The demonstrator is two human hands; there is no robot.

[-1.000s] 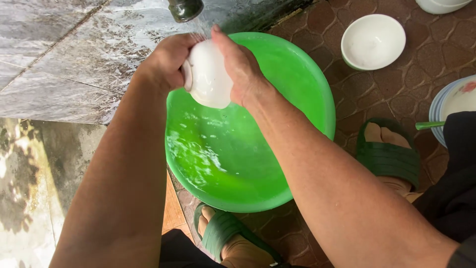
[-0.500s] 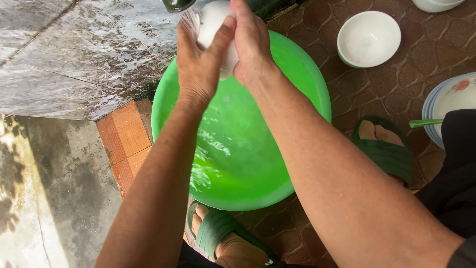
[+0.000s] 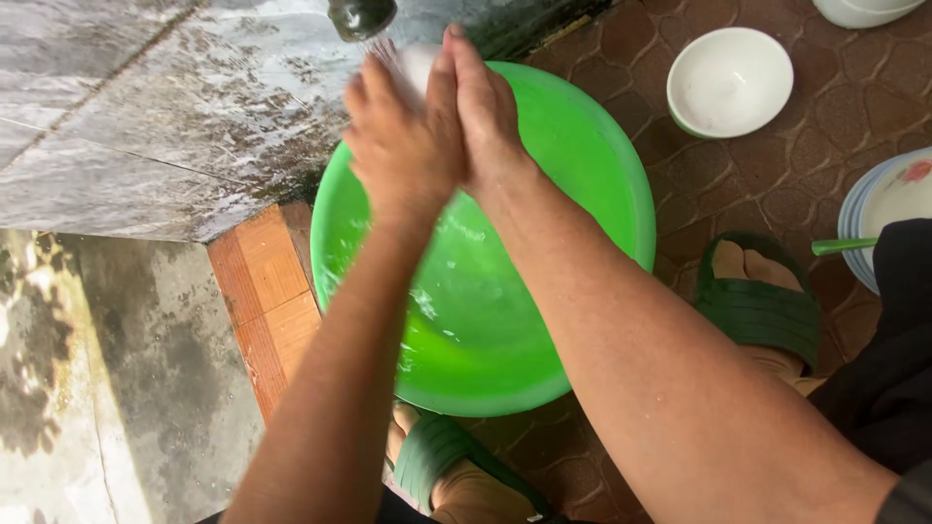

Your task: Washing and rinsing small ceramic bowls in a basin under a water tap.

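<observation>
1. I see the left hand [image 3: 403, 146] and right hand [image 3: 485, 116] pressed together around a small white cup [image 3: 417, 66], both grips closed on it, at 12 o'clock over the green basin [image 3: 582, 175].
2. Tap [image 3: 361, 17] sprays water onto the cup; I judge this is rinsing.
3. Next move likely calls for turning the cup under the stream.
4. White bowl [image 3: 730, 80] sits at 2 o'clock on the floor.

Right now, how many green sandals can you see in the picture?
2. One green sandal is on the foot to the right of the green basin. The other green sandal is below the basin, at the bottom edge, partly hidden by the arm.
</observation>
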